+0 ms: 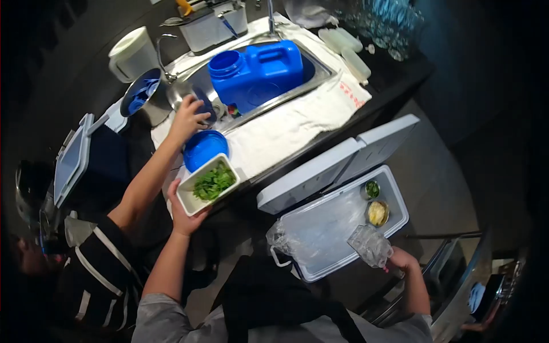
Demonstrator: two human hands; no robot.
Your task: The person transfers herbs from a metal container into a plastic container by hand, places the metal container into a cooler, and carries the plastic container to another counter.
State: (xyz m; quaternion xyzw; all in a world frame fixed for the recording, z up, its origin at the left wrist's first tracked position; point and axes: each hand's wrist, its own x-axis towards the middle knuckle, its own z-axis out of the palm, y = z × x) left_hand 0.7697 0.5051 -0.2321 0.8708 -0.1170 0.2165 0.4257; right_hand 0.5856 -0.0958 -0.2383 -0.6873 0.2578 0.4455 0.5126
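Leafy greens (214, 183) lay inside a white rectangular container (182, 198), which the left hand (184, 218) held at the counter's front edge, fingers along one side and thumb along another. Just behind it, a blue round lid (205, 148) rested on the white cloth (280, 154) beside the sink (324, 73). On the other side, the right hand (405, 262) was over the near right part of an open cooler (314, 243), with clear plastic (370, 246) about its fingers; whether it gripped this plastic or was covered by it, I could not tell. Near it, inside the cooler, two small round containers stood beside each other, one with chopped greens (372, 189) and one with pale yellowish food (377, 214). More clear plastic film bunched at the cooler's left end. A large blue jug (257, 80) with an uncapped mouth sat in the sink, and a co-worker's hand (190, 119) reached in beside it, its hold unclear.
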